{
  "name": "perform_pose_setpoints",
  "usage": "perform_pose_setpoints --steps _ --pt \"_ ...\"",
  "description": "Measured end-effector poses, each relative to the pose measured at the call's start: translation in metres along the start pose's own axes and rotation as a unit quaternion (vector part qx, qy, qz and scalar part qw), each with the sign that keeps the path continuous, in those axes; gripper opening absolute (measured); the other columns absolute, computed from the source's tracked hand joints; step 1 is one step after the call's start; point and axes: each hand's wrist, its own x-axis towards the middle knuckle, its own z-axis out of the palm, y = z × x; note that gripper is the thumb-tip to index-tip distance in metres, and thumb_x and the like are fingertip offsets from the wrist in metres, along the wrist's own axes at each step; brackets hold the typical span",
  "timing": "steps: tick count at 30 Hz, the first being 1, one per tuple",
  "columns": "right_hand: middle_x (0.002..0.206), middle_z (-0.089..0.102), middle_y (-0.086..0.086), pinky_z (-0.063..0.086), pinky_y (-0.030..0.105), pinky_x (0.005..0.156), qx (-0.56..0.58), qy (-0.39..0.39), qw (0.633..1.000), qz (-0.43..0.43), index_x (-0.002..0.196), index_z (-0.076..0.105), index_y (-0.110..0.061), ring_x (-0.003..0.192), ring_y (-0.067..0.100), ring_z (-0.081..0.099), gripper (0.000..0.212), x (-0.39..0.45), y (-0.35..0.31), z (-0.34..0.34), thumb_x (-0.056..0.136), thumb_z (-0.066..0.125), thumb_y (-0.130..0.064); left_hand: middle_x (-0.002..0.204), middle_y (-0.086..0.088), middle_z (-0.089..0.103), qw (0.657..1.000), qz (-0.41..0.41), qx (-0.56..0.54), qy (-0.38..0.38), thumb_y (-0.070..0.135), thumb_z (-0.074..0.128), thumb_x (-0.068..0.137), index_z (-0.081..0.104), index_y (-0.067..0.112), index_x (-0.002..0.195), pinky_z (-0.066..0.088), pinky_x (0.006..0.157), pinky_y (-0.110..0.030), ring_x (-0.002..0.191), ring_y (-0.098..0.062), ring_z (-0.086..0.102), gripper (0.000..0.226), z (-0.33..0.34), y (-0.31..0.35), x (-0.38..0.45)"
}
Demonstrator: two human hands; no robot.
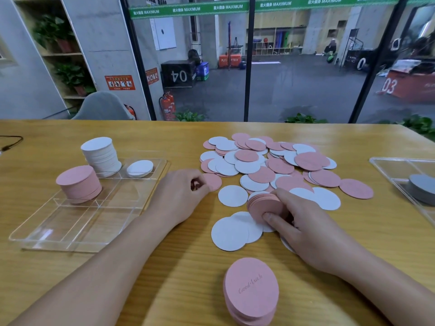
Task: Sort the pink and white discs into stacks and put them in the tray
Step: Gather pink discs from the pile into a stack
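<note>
A loose heap of pink and white discs lies spread over the far middle of the wooden table, many discs overlapping. At the near edge of the heap the right hand grips a tilted bundle of pink discs, thumb on the near face and fingers curled over the far rim. The left hand lies knuckles up just left of the heap, its fingers curled and its fingertips pinching the edge of a single pink disc that rests on the table. A few white discs lie flat between the two hands and under the right one. A short pink stack, its top disc bearing faint script, stands near the viewer. To the left, a clear divided tray holds a pink stack in one compartment, a taller white stack behind it and a low white stack in the far right compartment. A second clear tray at the right edge contains grey discs.
</note>
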Motion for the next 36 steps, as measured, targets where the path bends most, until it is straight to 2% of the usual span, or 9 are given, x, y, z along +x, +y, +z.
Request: perform_pose_setpoints --steps 6,10,15,20,23,25,28,32,36 --pt "0.087 0.061 -0.023 0.043 0.030 0.062 -0.010 -0.003 1.000 -0.001 0.089 0.043 -0.049 0.076 0.012 0.052 0.028 0.000 -0.002 0.000 0.106 0.062 -0.037 0.132 0.018 0.059 0.998 -0.027 -0.010 -0.054 0.072 0.072 0.090 0.057 0.036 0.143 0.051 0.104 -0.043 0.130 -0.015 0.055 0.066 0.007 0.013 0.014" --pt "0.089 0.061 -0.022 0.044 0.030 0.063 -0.010 -0.001 1.000 0.000 0.091 0.045 -0.049 0.076 0.013 0.053 0.025 0.001 -0.001 0.001 0.106 0.062 -0.038 0.163 0.014 0.050 0.992 0.000 0.059 -0.108 0.071 0.053 0.102 0.040 0.038 0.164 0.036 0.124 -0.051 0.155 -0.019 0.041 0.071 0.014 0.010 0.020" --pt "0.091 0.062 -0.022 0.044 0.030 0.064 -0.011 -0.001 1.000 0.001 0.091 0.045 -0.047 0.078 0.013 0.054 0.024 0.001 -0.001 0.001 0.105 0.062 -0.038 0.156 0.016 0.058 0.990 0.017 0.070 -0.117 0.065 0.054 0.105 0.051 0.039 0.159 0.044 0.119 -0.043 0.154 -0.018 0.046 0.060 0.008 0.007 0.016" --pt "0.090 0.062 -0.015 0.046 0.035 0.066 -0.004 -0.001 1.000 0.008 0.089 0.044 -0.041 0.076 0.016 0.053 0.025 0.001 0.001 0.000 0.105 0.062 -0.038 0.116 0.015 0.078 0.996 0.022 0.019 -0.083 0.049 0.072 0.098 0.076 0.033 0.109 0.059 0.094 -0.043 0.107 -0.010 0.069 0.020 -0.008 0.002 0.001" --pt "0.088 0.061 -0.014 0.047 0.035 0.068 0.003 -0.003 1.000 0.005 0.091 0.047 -0.036 0.077 0.016 0.053 0.021 0.001 0.002 0.000 0.105 0.062 -0.039 0.101 0.024 0.076 0.997 0.010 -0.018 -0.070 0.049 0.080 0.094 0.076 0.036 0.095 0.053 0.076 -0.023 0.093 0.003 0.067 0.013 -0.017 -0.003 -0.005" --pt "0.087 0.062 -0.014 0.046 0.034 0.070 0.005 -0.003 1.000 0.003 0.090 0.046 -0.038 0.076 0.015 0.054 0.022 0.001 0.002 0.000 0.105 0.062 -0.039 0.096 0.025 0.073 0.998 0.016 -0.019 -0.060 0.055 0.082 0.092 0.074 0.039 0.099 0.047 0.072 -0.019 0.089 0.004 0.064 0.020 -0.017 0.000 -0.004" --pt "0.088 0.062 -0.013 0.046 0.035 0.071 0.007 -0.002 1.000 0.006 0.091 0.047 -0.038 0.076 0.016 0.053 0.021 0.001 0.002 0.000 0.105 0.062 -0.038 0.106 0.024 0.072 0.998 0.033 -0.013 -0.061 0.058 0.079 0.095 0.071 0.041 0.117 0.057 0.086 -0.033 0.097 -0.002 0.065 0.029 -0.005 0.003 0.001" --pt "0.085 0.062 -0.013 0.045 0.034 0.065 0.005 -0.002 1.000 0.012 0.093 0.049 -0.032 0.073 0.016 0.053 0.019 0.001 0.003 0.000 0.106 0.062 -0.038 0.124 0.019 0.060 0.998 0.038 -0.014 -0.049 0.048 0.084 0.095 0.062 0.038 0.149 0.051 0.103 -0.035 0.117 -0.012 0.054 0.060 0.003 0.011 0.001" --pt "0.088 0.062 -0.014 0.046 0.034 0.071 -0.001 -0.002 1.000 0.010 0.095 0.050 -0.032 0.077 0.016 0.054 0.017 0.001 0.003 0.001 0.106 0.062 -0.038 0.118 0.014 0.052 0.999 -0.003 -0.046 -0.027 0.042 0.088 0.091 0.062 0.037 0.149 0.052 0.089 -0.029 0.101 -0.005 0.058 0.064 0.004 0.012 0.004"
